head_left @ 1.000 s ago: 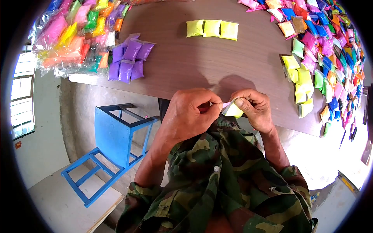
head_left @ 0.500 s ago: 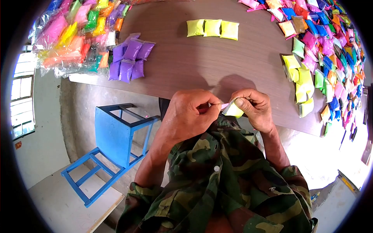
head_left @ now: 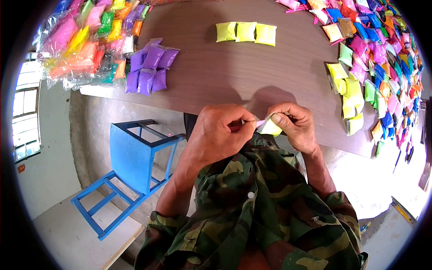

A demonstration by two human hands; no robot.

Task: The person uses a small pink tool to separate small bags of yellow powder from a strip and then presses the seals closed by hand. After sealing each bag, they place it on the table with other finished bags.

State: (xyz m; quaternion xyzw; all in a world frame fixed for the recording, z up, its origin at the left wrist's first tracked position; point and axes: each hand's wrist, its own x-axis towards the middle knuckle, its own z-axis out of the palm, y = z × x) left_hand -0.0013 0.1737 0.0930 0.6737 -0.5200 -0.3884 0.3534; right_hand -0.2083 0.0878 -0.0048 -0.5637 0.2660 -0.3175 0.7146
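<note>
Close to the table's front edge, my right hand [head_left: 294,125] pinches a small yellow packet [head_left: 270,128] between thumb and fingers. My left hand [head_left: 228,128] is closed beside it, thumb and forefinger pressed together on a thin pink strip [head_left: 259,123] whose tip meets the packet's edge. The rest of the strip is hidden by the fingers. Farther back on the table lie three yellow packets [head_left: 245,32] side by side in a row. Several purple packets [head_left: 153,56] form a small group at the left.
Clear bags of colourful packets [head_left: 76,40] are heaped at the table's [head_left: 198,76] back left. A large pile of loose packets [head_left: 378,49] covers the right side, with several yellow packets [head_left: 352,96] along its near edge. A blue chair [head_left: 131,155] stands on the floor at the left.
Both hands keep almost the same pose. The yellow packet between them has tilted very slightly; everything else stays where it was.
</note>
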